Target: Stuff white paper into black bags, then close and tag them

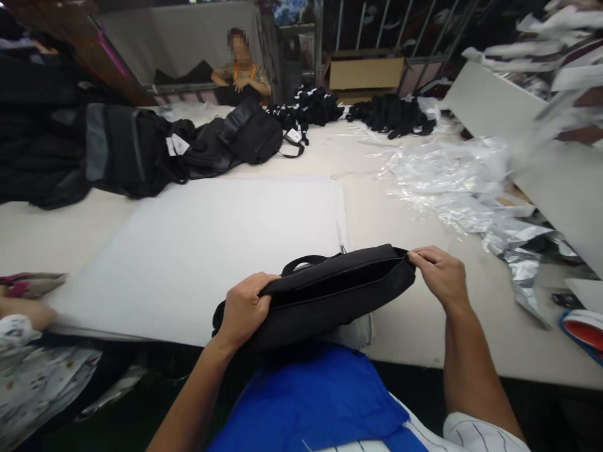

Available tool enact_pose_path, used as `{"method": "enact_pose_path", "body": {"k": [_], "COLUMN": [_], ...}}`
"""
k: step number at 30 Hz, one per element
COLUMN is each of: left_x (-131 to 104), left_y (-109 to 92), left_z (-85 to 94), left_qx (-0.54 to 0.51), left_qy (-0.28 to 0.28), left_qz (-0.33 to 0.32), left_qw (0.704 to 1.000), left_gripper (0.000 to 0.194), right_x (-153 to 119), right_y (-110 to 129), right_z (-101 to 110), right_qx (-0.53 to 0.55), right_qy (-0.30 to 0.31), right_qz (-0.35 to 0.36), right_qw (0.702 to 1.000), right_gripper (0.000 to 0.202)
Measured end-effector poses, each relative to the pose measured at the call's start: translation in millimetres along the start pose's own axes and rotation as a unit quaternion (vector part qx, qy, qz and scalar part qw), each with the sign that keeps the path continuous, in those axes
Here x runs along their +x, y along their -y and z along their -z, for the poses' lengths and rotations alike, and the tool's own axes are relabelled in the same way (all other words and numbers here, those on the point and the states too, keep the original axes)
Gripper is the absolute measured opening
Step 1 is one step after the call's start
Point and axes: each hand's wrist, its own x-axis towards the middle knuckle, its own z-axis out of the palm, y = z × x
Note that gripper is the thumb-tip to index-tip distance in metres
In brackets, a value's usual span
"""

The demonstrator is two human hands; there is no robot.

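A black bag (339, 298) lies tilted at the table's near edge, its long top opening parted and dark inside. My left hand (247, 307) is closed round the bag's left end, thumb over the near side. At the right end of the opening, my right hand (438, 273) pinches the bag's corner between thumb and fingers. A black handle loop (304, 262) stands up behind the bag's far side. The bag's underside and contents are hidden.
White sheets (202, 238) cover the table's left half. Black bags (136, 147) are piled behind them. Clear plastic wrappers (447, 179) lie at the right, black bundles (311, 107) at the back. One person sits across the table; another person's arm (28, 311) is at the left edge.
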Motion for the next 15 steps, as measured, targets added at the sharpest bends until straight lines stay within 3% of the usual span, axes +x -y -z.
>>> {"method": "enact_pose_path", "body": {"k": [2,5,9,12,15], "left_x": [-0.4,-0.9,-0.4,-2.4,-8.7], "left_y": [1.6,3.5,-3.0,-9.4,-11.7], "left_z": [-0.5,-0.1,-4.3,-6.1,3.6], "left_qx": [0.003,-0.002,-0.010,-0.014,-0.047], "left_qy": [-0.009,-0.005,0.017,0.033,0.076], "left_qz": [0.004,0.011,0.009,0.011,0.004], "left_qw": [1.000,1.000,1.000,0.999,0.996], "left_gripper": [0.039,0.038,0.041,0.042,0.035], "right_x": [-3.2,-10.4,-28.9,-51.4,-75.4], "right_y": [7.1,37.3,107.0,165.1,207.9], "right_z": [-0.5,-1.1,-12.7,-36.1,-63.9], "right_qx": [0.071,0.180,0.233,0.259,0.260], "right_qy": [0.016,0.064,0.156,0.226,0.227], "right_qz": [-0.028,-0.021,0.086,0.178,0.258], "right_qw": [0.997,0.981,0.956,0.922,0.902], "right_gripper": [0.024,0.022,0.017,0.016,0.019]}}
